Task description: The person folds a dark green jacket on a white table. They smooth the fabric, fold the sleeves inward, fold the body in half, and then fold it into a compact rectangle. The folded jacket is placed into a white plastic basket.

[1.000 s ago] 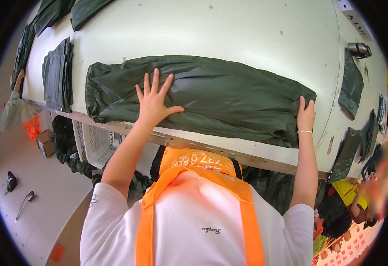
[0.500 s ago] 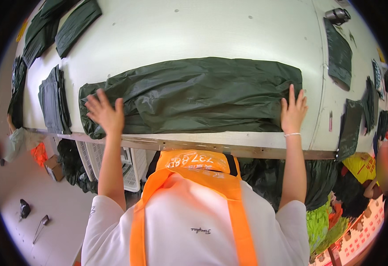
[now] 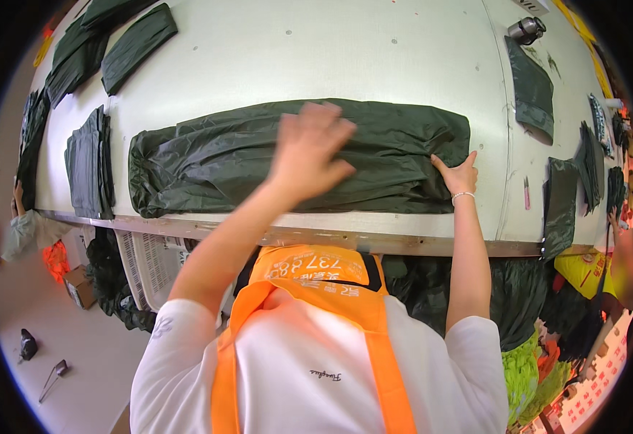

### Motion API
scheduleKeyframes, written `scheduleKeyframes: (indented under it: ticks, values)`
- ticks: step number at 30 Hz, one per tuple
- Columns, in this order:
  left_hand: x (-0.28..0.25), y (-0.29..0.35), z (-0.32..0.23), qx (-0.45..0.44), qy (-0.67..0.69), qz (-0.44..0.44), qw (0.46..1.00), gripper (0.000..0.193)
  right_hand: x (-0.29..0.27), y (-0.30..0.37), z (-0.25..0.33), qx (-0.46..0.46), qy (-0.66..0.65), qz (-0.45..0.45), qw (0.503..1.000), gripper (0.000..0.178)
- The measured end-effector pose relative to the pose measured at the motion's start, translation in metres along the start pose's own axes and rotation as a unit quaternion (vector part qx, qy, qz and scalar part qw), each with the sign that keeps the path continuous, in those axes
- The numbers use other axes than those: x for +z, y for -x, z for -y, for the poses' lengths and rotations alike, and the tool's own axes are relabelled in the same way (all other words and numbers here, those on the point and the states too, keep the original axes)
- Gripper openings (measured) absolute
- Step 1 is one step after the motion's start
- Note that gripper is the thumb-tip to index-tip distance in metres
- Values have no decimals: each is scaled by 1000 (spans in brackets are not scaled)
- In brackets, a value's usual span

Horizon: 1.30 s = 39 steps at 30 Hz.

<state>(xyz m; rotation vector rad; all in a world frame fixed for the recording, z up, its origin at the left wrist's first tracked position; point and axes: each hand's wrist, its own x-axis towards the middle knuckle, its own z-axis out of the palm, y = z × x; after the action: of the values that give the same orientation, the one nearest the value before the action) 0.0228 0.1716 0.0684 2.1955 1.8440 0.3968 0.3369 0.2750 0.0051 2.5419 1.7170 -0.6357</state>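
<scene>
A long folded garment of thin, shiny dark green fabric (image 3: 219,163) lies across the near part of the white table. My left hand (image 3: 308,155) is over its middle with the fingers spread, slightly smeared by motion; whether the palm presses on the cloth I cannot tell. At the garment's right end is my right hand (image 3: 461,178), thumb on top of the cloth and the other fingers partly hidden at the edge. Creases gather toward that thumb.
Dark green folded pieces (image 3: 91,165) are stacked on the left, with more at the far left (image 3: 139,47). On the right are a metal flask (image 3: 527,30), more folded pieces (image 3: 561,202) and a small pink tool (image 3: 527,192). White crates (image 3: 159,264) stand below the table; people work at both sides.
My left hand has moved right, from the garment's left end to its middle. My right hand has shifted slightly left and lower, its fingers drawn in at the edge, where the cloth is now creased.
</scene>
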Motion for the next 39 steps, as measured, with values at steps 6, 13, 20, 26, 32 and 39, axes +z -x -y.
scheduleKeyframes:
  ticks: [6,13,20,26,32,39]
  values:
    - [111,-7,-25,51,-24,60,997,83,-28,-15,-28,-121,-312,154,930,63]
    - [84,-5,47,-25,397,93,913,69,-94,129,140,-384,2,117,916,72]
    - [18,36,105,-317,788,59,525,64,59,196,243,-362,-39,197,910,72]
    - [54,48,144,-470,566,74,673,68,35,188,220,-463,-138,119,868,39]
    - [44,42,123,-425,629,14,651,61,103,135,167,-425,88,-112,894,56]
    - [40,57,131,-361,585,76,722,39,62,128,201,-403,46,97,909,49]
